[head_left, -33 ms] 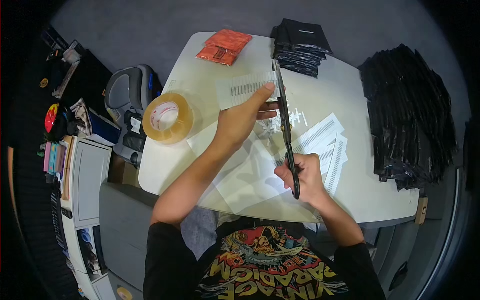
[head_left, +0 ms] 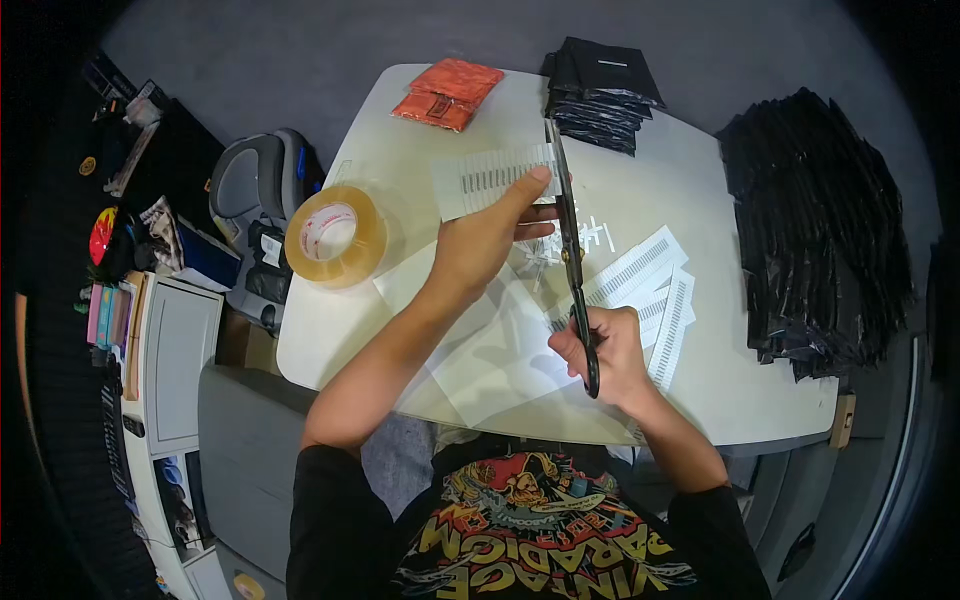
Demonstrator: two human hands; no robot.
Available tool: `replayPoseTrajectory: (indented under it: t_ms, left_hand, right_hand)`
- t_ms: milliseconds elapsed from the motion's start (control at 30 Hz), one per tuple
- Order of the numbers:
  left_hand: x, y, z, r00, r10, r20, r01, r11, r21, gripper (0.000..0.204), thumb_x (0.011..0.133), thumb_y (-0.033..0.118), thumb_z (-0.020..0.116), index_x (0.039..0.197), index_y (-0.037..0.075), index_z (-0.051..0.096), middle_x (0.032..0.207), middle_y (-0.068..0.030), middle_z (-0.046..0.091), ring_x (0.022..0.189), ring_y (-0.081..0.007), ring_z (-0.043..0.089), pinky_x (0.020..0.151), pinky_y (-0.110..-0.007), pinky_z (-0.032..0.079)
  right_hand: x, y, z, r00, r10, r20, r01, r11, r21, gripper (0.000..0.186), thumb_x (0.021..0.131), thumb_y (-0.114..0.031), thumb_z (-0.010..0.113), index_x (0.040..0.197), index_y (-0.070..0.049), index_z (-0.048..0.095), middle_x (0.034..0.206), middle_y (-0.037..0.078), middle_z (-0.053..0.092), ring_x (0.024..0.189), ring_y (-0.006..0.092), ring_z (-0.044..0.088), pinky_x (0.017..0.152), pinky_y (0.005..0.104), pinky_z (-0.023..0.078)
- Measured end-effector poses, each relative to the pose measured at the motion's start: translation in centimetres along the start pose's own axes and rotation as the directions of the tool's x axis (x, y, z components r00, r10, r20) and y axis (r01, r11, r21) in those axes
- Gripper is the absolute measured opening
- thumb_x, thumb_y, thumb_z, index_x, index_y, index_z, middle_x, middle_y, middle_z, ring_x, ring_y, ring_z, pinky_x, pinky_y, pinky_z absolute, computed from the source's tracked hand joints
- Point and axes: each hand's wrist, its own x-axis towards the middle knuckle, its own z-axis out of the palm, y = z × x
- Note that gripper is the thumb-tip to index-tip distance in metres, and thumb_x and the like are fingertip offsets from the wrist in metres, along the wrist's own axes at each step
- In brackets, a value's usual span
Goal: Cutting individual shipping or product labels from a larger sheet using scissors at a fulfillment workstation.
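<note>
My left hand (head_left: 483,235) pinches a printed sheet of small label strips (head_left: 455,182) between thumb and fingers, lifted over the table. Black-handled scissors (head_left: 573,262) are gripped in my right hand (head_left: 618,355), their blades pointing away from me. The blades lie along the sheet's right edge, beside my left thumb; whether they are parted is hard to see. Beneath them, thin cut paper strips (head_left: 597,235) are scattered on the table. More printed sheets (head_left: 640,268) fan out beside my right hand. Plain white paper (head_left: 480,375) lies under my left forearm.
On the white table (head_left: 690,400) stand a large roll of clear tape (head_left: 372,240) at left, orange packets (head_left: 435,112) at the far left and stacked black plastic packages (head_left: 600,90) at the far side. A taller black pile (head_left: 820,230) fills the right side.
</note>
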Motion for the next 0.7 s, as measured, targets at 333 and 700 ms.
replayPoseTrajectory:
  t_ms: [333,700]
  left_hand:
    - [0.28,-0.27,0.18,1.0,0.022,0.007,-0.022,1.0,-0.009,0.044,0.1,0.03,0.06,0.13,-0.002,0.058,0.119,-0.0129,0.07,0.099,-0.0232,0.072,0.086,-0.029,0.057]
    - [0.14,-0.26,0.26,0.999,0.033,0.017,-0.033,0.999,-0.023,0.044,0.101,0.03,0.059,0.131,-0.002,0.057,0.119,-0.0136,0.07,0.1,-0.0239,0.072,0.084,-0.029,0.058]
  right_hand:
    - [0.15,0.02,0.04,1.0,0.006,-0.017,-0.005,1.0,0.028,0.048,0.083,-0.03,0.082,0.057,-0.001,0.053,0.046,0.002,0.043,0.047,0.009,0.037,0.043,0.0297,0.031]
    - [0.07,-0.37,0.08,0.999,0.023,-0.026,-0.023,1.0,-0.007,0.046,0.084,-0.028,0.082,0.057,-0.001,0.055,0.045,0.002,0.046,0.046,0.0081,0.039,0.043,0.0296,0.032]
